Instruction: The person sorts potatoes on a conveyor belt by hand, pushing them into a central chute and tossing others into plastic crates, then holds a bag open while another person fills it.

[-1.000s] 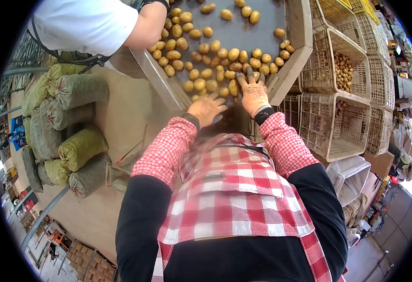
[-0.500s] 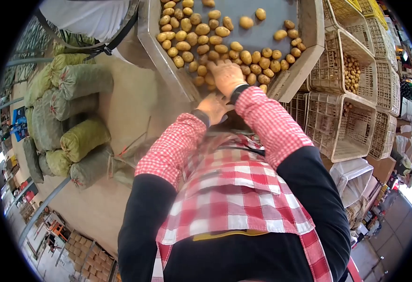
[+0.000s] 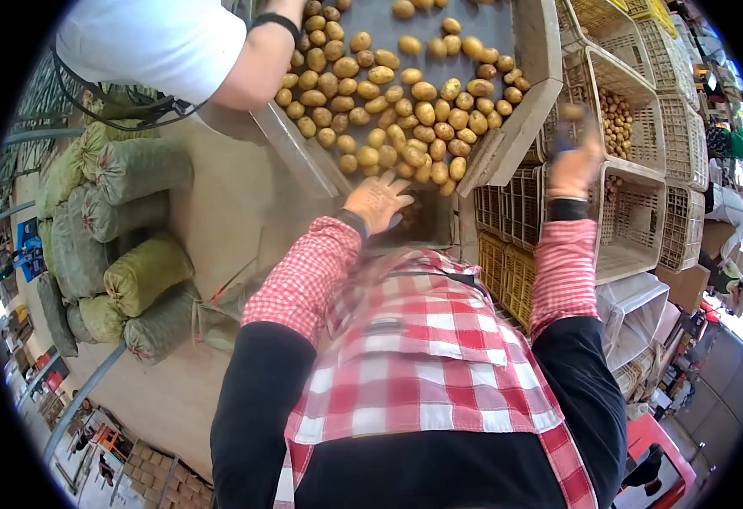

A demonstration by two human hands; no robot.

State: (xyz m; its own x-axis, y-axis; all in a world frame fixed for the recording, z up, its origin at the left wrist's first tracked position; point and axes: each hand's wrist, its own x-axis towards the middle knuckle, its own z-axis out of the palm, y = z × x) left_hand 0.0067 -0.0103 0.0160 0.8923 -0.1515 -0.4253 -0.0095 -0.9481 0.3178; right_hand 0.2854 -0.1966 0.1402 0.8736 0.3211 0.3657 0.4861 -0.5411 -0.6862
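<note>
Potatoes [image 3: 422, 113] are heaped on the grey metal sorting table [image 3: 380, 21], packed thickest toward its narrow near end. At that opening my left hand [image 3: 377, 202] is open, palm down with fingers spread, the fingertips right at the lowest potatoes. Out to the right, my right hand [image 3: 577, 165] is over the plastic crates and smeared by motion. A blurred potato [image 3: 572, 111] shows just beyond its fingertips; I cannot tell whether the fingers grip it. Some potatoes [image 3: 617, 123] lie inside a beige crate [image 3: 588, 81] beside this hand.
A person's arm [image 3: 257, 72] in a white sleeve reaches over the table's left side. Stuffed mesh sacks [image 3: 147, 170] are stacked at left. More beige crates [image 3: 634, 225] line the right, with yellow crates [image 3: 507, 276] below the table's right edge. Raised walls [image 3: 524, 119] border the table.
My right hand has left the potatoes and swung right to the crates. My left hand stays near the opening, fingers now spread. Potatoes have shifted toward the near end; another person's arm has come in.
</note>
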